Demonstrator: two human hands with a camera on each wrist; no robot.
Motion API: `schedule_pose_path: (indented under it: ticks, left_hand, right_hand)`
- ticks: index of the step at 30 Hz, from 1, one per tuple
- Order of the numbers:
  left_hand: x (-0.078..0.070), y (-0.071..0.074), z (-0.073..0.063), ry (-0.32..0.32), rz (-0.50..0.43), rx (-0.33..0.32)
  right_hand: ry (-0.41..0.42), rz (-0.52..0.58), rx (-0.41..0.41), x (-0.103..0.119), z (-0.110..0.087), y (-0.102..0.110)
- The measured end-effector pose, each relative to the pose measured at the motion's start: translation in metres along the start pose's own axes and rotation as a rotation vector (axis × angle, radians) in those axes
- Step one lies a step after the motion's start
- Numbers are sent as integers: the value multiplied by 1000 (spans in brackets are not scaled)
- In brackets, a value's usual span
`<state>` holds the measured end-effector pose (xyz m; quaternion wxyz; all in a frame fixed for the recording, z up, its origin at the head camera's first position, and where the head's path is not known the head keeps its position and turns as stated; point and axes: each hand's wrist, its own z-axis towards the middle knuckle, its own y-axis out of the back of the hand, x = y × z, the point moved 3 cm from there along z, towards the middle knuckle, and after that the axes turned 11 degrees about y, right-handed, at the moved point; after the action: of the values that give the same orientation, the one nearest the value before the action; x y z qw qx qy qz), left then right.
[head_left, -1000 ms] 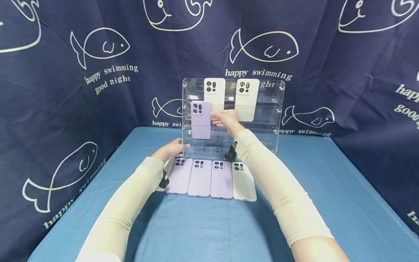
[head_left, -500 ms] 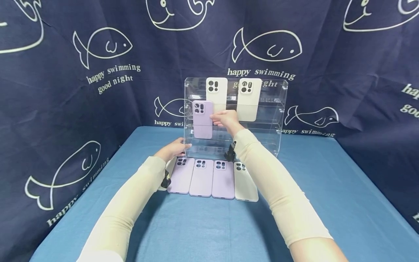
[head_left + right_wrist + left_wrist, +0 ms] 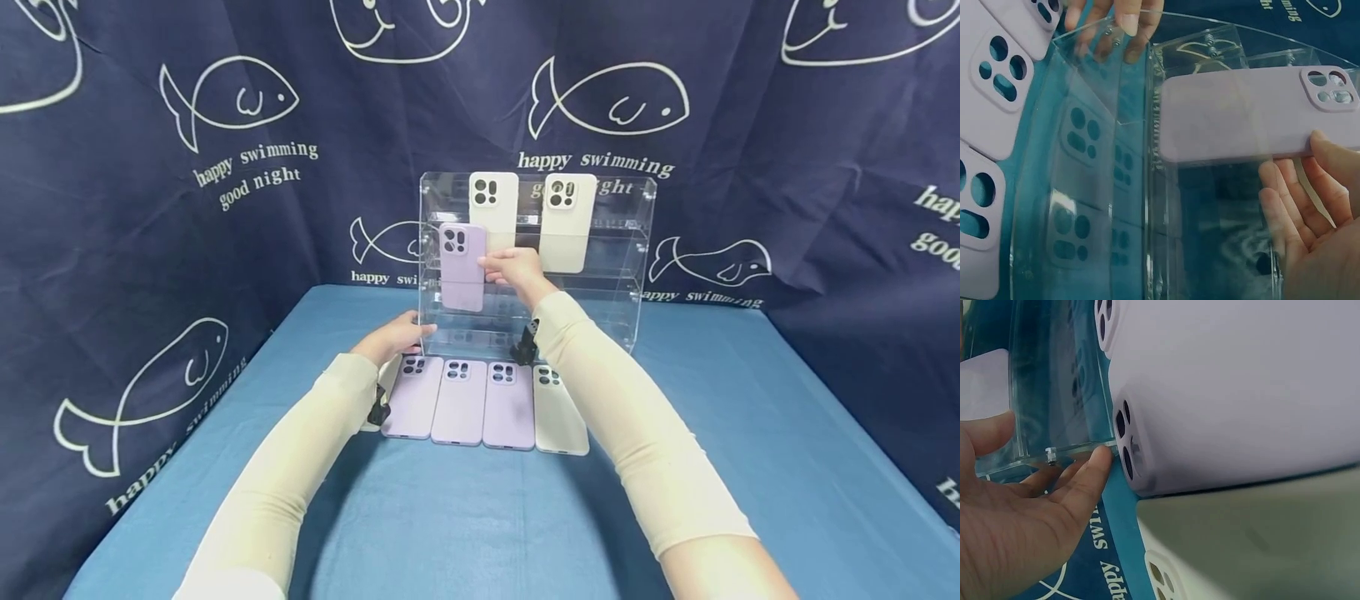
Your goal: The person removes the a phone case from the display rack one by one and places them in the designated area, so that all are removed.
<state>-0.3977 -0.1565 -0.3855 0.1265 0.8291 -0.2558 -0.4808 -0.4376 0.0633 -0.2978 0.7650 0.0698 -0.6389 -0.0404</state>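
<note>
purple phone case [image 3: 462, 268] stood at the left end of the clear rack [image 3: 613, 250], long axis near vertical | right grip [image 3: 517, 268] — the nearer hand — pinched its right edge, case lying just leftward | left grip [image 3: 392, 338] — lower — held the rack's left side

Clear rack [image 3: 618, 250]: one counted
Purple cases [image 3: 457, 408]: four counted, one held at the rack, three laid in front of it
White cases [image 3: 567, 242]: four counted, two stood on the rack, two laid in front
Hands [image 3: 392, 338]: two seen
</note>
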Motion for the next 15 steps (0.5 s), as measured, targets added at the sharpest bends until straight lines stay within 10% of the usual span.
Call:
schedule_pose_path:
  ticks: [15]
  left_hand:
    - [-1, 1, 4, 22, -17, 17]
  right_hand:
    - [65, 99, -110, 1, -2, -1]
